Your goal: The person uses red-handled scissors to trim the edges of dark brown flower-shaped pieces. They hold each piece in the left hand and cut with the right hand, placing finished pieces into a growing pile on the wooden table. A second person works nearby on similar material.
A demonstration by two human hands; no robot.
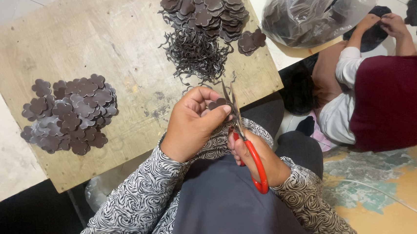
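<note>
Two hands (pixel 191 125) in closed grip on flower piece (pixel 217 103) and scissors (pixel 245 144), trimmings heap (pixel 195 55) beyond.

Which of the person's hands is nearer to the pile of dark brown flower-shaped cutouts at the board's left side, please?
Left. The left hand is nearer to that pile of dark brown flower-shaped cutouts; the right hand, gripping red-handled scissors, sits beyond it.

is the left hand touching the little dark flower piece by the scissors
Touching. The head view shows the left hand pinching the dark flower piece between thumb and fingertips, with no gap, right beside the blades of the scissors.
</note>
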